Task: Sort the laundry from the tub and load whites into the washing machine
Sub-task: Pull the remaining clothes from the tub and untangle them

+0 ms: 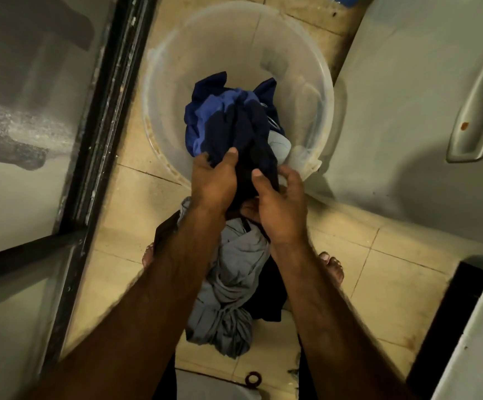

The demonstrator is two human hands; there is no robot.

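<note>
Head view: a clear plastic tub [220, 47] stands on the tiled floor [378, 255], between a dark-framed glass door [102, 111] on the left and a white appliance [407, 96] on the right. Whether that appliance is the washing machine cannot be told; it carries a long pale handle [478, 105].

In the near part of the tub lies a heap of dark laundry: a navy garment [252, 131] on top, a blue garment [205, 116] beside and beneath it on the left, and a grey cloth [280, 145] tucked against the right wall. No white item shows in the tub.

The 2 hands meet at the tub's near rim, both on the navy garment. The left hand [214, 183] grips it with the thumb pressed on top and the fingers curled beneath. The right hand [280, 209], just beside it, pinches the same garment between thumb and curled fingers.

Below the hands, between the person's 2 bare feet, a grey pile [231, 284] lies on the floor, resting on a dark cloth [272, 298]. A small dark ring [253, 379] lies on the tiles near the bottom edge.
</note>
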